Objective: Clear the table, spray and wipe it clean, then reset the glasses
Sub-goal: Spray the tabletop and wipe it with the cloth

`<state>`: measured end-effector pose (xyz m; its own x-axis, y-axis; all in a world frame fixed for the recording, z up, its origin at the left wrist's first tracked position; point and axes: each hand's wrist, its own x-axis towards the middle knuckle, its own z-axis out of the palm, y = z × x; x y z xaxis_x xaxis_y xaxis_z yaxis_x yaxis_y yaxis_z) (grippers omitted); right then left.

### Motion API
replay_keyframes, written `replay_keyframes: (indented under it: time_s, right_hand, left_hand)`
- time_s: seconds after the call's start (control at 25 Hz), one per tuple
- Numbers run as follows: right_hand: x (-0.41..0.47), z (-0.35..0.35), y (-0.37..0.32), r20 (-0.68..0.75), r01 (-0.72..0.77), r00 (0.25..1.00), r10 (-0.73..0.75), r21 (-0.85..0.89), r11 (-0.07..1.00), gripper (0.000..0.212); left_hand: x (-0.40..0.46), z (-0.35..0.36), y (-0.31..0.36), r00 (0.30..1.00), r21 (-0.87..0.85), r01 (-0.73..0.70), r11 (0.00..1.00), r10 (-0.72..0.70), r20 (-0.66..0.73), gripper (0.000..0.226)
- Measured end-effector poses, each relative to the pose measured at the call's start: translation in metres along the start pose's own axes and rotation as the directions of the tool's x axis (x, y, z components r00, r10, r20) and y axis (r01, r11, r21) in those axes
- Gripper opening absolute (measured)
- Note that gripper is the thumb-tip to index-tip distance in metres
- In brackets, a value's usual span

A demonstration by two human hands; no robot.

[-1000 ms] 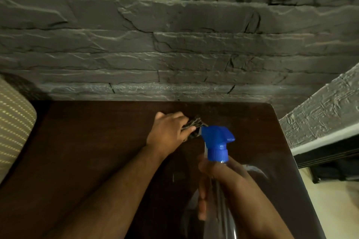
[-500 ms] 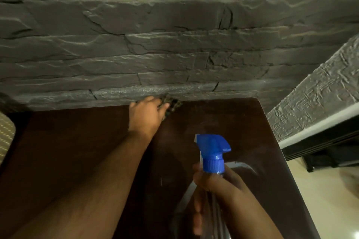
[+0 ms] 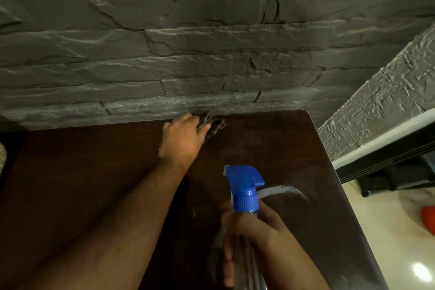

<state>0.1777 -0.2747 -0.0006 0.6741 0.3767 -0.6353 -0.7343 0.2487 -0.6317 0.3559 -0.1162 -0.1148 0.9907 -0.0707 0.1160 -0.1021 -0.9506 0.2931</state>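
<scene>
The left hand (image 3: 182,140) presses a dark cloth (image 3: 213,122) flat at the table's (image 3: 82,172) far edge, fingers bunching it; soft and limp, best gripped wadded; the right hand (image 3: 254,235) wraps the clear spray bottle's (image 3: 246,189) neck; light, probably slick.

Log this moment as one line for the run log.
step: wiping | left hand: presses cloth at table far edge | right hand: holds spray bottle | glasses: not in view
</scene>
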Motion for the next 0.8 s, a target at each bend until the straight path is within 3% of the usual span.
replay_keyframes:
  time_s: [0.04, 0.08, 0.24, 0.28, 0.36, 0.44, 0.48, 0.56, 0.68, 0.72, 0.8]
  right_hand:
    - [0.000, 0.000, 0.001, -0.004, 0.000, 1.000, 0.000, 0.007, 1.000, 0.064]
    - [-0.001, 0.000, 0.002, 0.000, 0.004, 1.000, -0.004, 0.014, 1.000, 0.066]
    - [-0.009, -0.001, 0.004, 0.013, 0.020, 1.000, -0.021, 0.055, 0.998, 0.069]
    - [-0.012, -0.003, 0.005, 0.000, 0.033, 0.999, -0.033, 0.061, 0.998, 0.069]
    - [-0.018, -0.008, 0.008, -0.019, 0.057, 0.998, -0.055, 0.082, 0.995, 0.071]
    - [-0.022, -0.010, 0.012, -0.017, 0.051, 0.999, -0.049, 0.089, 0.995, 0.077]
    - [-0.024, -0.011, 0.014, -0.012, 0.048, 0.999, -0.047, 0.088, 0.995, 0.078]
    - [-0.024, -0.009, 0.020, -0.015, 0.057, 0.998, -0.055, 0.084, 0.995, 0.075]
    - [-0.025, -0.005, 0.027, -0.015, 0.047, 0.999, -0.045, 0.088, 0.995, 0.062]
    - [-0.027, -0.005, 0.030, -0.003, 0.039, 0.999, -0.039, 0.100, 0.994, 0.059]
    - [-0.030, -0.006, 0.033, 0.015, 0.044, 0.999, -0.047, 0.135, 0.990, 0.056]
  left_hand:
    - [0.007, 0.002, 0.014, 0.998, -0.004, 0.061, 0.998, -0.061, -0.018, 0.035]
    - [0.010, 0.004, 0.026, 0.999, -0.043, 0.032, 0.999, -0.033, -0.012, 0.033]
    - [-0.024, 0.000, 0.018, 0.923, -0.157, -0.334, 0.930, 0.356, 0.148, 0.030]
    - [-0.025, -0.004, 0.002, 0.928, -0.137, -0.321, 0.937, 0.340, 0.153, 0.031]
    - [-0.014, -0.007, -0.012, 0.986, -0.062, -0.142, 0.988, 0.147, 0.085, 0.035]
    - [0.002, -0.003, 0.001, 1.000, -0.016, 0.023, 1.000, -0.023, 0.018, 0.038]
    - [0.005, -0.001, 0.014, 0.999, -0.027, 0.033, 0.999, -0.032, 0.012, 0.038]
    - [-0.006, 0.001, 0.028, 0.990, -0.094, -0.112, 0.989, 0.119, 0.071, 0.035]
    - [-0.040, -0.012, 0.005, 0.885, -0.154, -0.378, 0.913, 0.405, 0.231, 0.033]
    - [-0.045, -0.014, -0.008, 0.878, -0.145, -0.394, 0.907, 0.419, 0.233, 0.035]
    - [-0.035, -0.013, -0.013, 0.942, -0.070, -0.288, 0.955, 0.296, 0.160, 0.037]
